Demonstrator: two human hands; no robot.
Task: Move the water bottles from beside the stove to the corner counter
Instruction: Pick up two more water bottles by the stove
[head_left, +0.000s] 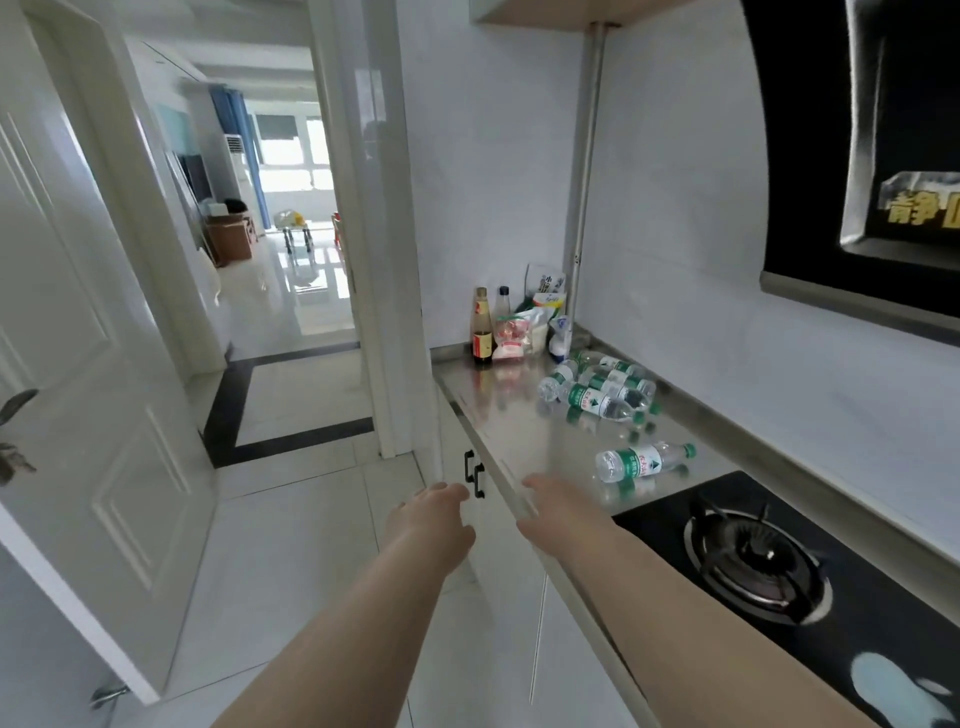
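Note:
One clear water bottle with a green label and cap lies on its side on the steel counter, just beyond the black gas stove. Several more such bottles lie in a heap farther along, toward the corner. My left hand reaches forward in front of the cabinet, fingers relaxed and empty. My right hand stretches over the counter's front edge, flat and empty, a short way left of the single bottle.
Sauce bottles and food packets crowd the far corner of the counter. A black range hood hangs at upper right. A white door stands open on the left, with a doorway to another room ahead.

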